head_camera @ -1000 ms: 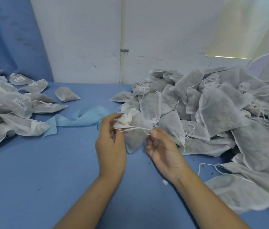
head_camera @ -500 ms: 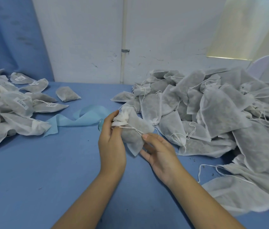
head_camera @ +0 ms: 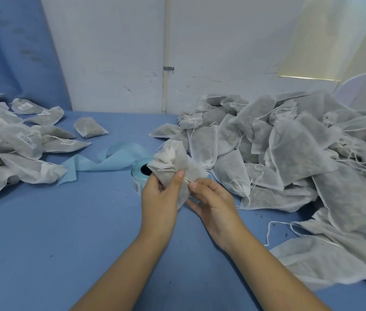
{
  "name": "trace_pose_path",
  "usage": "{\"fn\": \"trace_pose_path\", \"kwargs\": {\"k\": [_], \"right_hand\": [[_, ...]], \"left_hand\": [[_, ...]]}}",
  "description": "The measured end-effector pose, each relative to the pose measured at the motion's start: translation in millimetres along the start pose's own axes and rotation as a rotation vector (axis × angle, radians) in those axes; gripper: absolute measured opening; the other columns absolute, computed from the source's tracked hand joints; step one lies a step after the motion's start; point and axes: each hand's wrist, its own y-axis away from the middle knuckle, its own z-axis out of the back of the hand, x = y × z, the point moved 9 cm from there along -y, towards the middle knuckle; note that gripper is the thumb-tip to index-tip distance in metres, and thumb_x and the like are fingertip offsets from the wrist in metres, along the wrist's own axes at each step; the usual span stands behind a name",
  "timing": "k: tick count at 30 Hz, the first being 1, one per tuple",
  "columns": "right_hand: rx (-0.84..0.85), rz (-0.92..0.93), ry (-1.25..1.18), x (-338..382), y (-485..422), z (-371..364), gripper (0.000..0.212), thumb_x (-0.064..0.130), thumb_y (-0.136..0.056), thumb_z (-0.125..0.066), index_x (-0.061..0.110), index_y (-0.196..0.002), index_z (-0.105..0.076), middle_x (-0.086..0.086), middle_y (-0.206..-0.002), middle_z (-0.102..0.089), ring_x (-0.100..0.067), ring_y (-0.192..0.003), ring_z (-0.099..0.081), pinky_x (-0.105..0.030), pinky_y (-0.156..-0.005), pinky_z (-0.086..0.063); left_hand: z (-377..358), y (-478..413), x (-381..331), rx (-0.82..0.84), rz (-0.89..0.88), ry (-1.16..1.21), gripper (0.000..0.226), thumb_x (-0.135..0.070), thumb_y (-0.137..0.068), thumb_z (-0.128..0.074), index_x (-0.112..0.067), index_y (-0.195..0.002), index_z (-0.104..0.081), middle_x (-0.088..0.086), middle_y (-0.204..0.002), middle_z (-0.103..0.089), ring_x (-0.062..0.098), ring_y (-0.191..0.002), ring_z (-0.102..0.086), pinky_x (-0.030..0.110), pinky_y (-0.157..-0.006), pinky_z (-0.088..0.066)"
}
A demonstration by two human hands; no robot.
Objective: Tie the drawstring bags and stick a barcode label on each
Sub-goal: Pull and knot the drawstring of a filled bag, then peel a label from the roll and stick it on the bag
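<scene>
Head camera: we are holding one drawstring bag (head_camera: 177, 162) over the blue surface (head_camera: 65, 232) (label roll (head_camera: 138, 169) just behind it) — left hand (head_camera: 159, 198) wrapping its grip round the bag's body, right hand (head_camera: 218, 205) pinching the drawstring (head_camera: 187, 180).

Bare forearms and hands, head view.
Left hand (head_camera: 158, 198), right hand (head_camera: 216, 203): short trimmed nails, forearms (head_camera: 265, 263) bare to frame edge.

One labelled heap (head_camera: 9, 153), one unlabelled heap (head_camera: 289, 153), one held bag (head_camera: 177, 162), one label roll (head_camera: 138, 170).
</scene>
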Motion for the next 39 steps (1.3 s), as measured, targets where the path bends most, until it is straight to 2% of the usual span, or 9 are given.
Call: {"fn": "trace_pose_path", "kwargs": {"k": [4,7,12,18,21,25,30,34,39], "right_hand": [[-0.131,0.115,0.364,9,0,13,0.021,-0.005,-0.085,-0.054,0.015,-0.081,-0.057,0.001,-0.079,-0.063,-0.011,-0.069,-0.061,-0.022,-0.068,-0.05],[-0.168,0.24,0.75,18,0,10,0.031,-0.004,-0.08,-0.055,0.025,-0.09,-0.055,0.006,-0.086,-0.061,-0.005,-0.064,-0.052,-0.017,-0.064,-0.043],[-0.016,0.413,1.023,25,-6,-19,0.054,-0.004,-0.081,-0.054,0.03,-0.122,-0.055,0.009,-0.116,-0.047,0.006,-0.086,-0.052,-0.006,-0.078,-0.04],[0.132,0.421,1.343,7,-12,-36,0.065,0.003,-0.088,-0.05,0.034,-0.144,-0.039,0.007,-0.151,-0.029,-0.016,-0.117,-0.048,-0.025,-0.099,-0.04],[0.148,0.429,1.441,1,-9,-34,0.061,0.007,-0.092,-0.049,0.034,-0.146,-0.036,0.01,-0.156,-0.024,-0.012,-0.133,-0.035,-0.026,-0.103,-0.037],[0.059,0.51,1.475,8,-5,-30,0.047,0.018,-0.094,-0.053,0.028,-0.14,-0.048,0.013,-0.154,-0.031,-0.009,-0.136,-0.033,-0.02,-0.102,-0.032],[-0.025,0.728,1.516,22,3,-46,0.015,0.026,-0.086,-0.068,0.016,-0.097,-0.067,0.0,-0.141,-0.047,-0.021,-0.124,-0.044,-0.034,-0.091,-0.042],[-0.069,0.783,1.526,27,6,-48,0.005,0.016,-0.085,-0.071,0.013,-0.084,-0.067,-0.006,-0.132,-0.055,-0.03,-0.121,-0.046,-0.041,-0.087,-0.048],[-0.223,0.785,1.555,41,5,-33,0.006,0.012,-0.085,-0.071,0.01,-0.081,-0.067,-0.009,-0.125,-0.058,-0.034,-0.115,-0.047,-0.041,-0.085,-0.048]], "left_hand": [[9,-9,-5,-0.003,0.022,0.058,0.017,-0.004,-0.084,-0.066,-0.018,-0.092,-0.067,-0.01,-0.084,-0.074,0.004,-0.08,-0.068,0.014,-0.068,-0.05],[25,-20,-9,-0.032,0.031,0.08,0.027,0.009,-0.078,-0.059,-0.017,-0.076,-0.065,-0.012,-0.067,-0.069,0.002,-0.063,-0.062,0.013,-0.059,-0.049],[61,-29,-9,-0.011,0.009,-0.025,0.027,-0.002,-0.046,-0.043,-0.005,-0.068,-0.058,-0.006,-0.066,-0.061,0.006,-0.064,-0.054,0.015,-0.057,-0.043],[71,-32,2,0.181,0.082,-0.174,0.051,0.024,-0.069,-0.03,-0.001,-0.095,-0.067,-0.01,-0.083,-0.073,0.0,-0.074,-0.066,0.01,-0.064,-0.049],[71,-31,5,0.235,0.105,-0.277,0.053,0.01,-0.067,-0.043,-0.02,-0.1,-0.071,-0.016,-0.096,-0.072,0.002,-0.08,-0.061,0.012,-0.066,-0.044],[66,-30,2,0.245,0.093,-0.309,0.058,0.016,-0.07,-0.043,-0.021,-0.107,-0.07,-0.01,-0.106,-0.069,-0.011,-0.075,-0.06,0.003,-0.058,-0.04],[63,-29,-1,0.249,0.019,-0.396,0.055,0.018,-0.073,-0.041,-0.025,-0.09,-0.072,-0.017,-0.113,-0.066,-0.01,-0.08,-0.059,0.005,-0.063,-0.04],[65,-32,3,0.254,0.012,-0.429,0.041,-0.001,-0.071,-0.048,-0.03,-0.089,-0.072,-0.034,-0.094,-0.066,0.005,-0.076,-0.056,0.017,-0.064,-0.041],[58,-29,-1,0.276,-0.057,-0.653,0.031,-0.02,-0.074,-0.044,-0.037,-0.061,-0.067,-0.042,-0.114,-0.056,-0.007,-0.095,-0.059,0.024,-0.078,-0.044]]}}
